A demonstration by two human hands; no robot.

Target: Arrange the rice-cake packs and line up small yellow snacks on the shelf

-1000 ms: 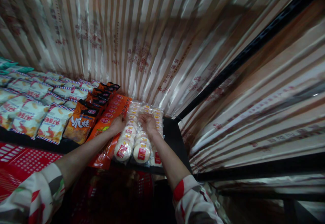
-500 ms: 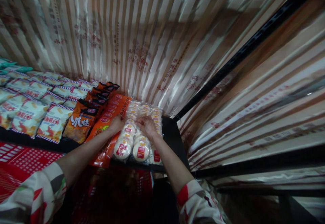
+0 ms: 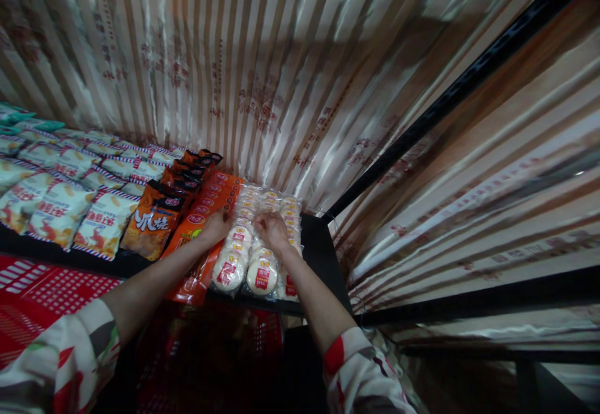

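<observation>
Clear packets of round white rice crackers (image 3: 261,274) with red labels stand in rows at the right end of the black shelf. My left hand (image 3: 216,226) lies over the large orange bag (image 3: 193,276), its curled fingertips against the left cracker row; what they grip is hidden. On the middle row, my right hand (image 3: 272,229) has its fingers bent and pinched together at a cracker packet. The packets under its palm are partly covered.
Orange-and-black snack bags (image 3: 152,220) and rows of white snack bags (image 3: 107,221) fill the shelf leftward. A red plastic basket (image 3: 56,295) is below at left. Striped curtain (image 3: 262,76) hangs behind, and a black post (image 3: 398,145) rises at right.
The view has shifted slightly, moving the shelf goods a little right and up. Both hands keep almost the same places at the cracker rows.
</observation>
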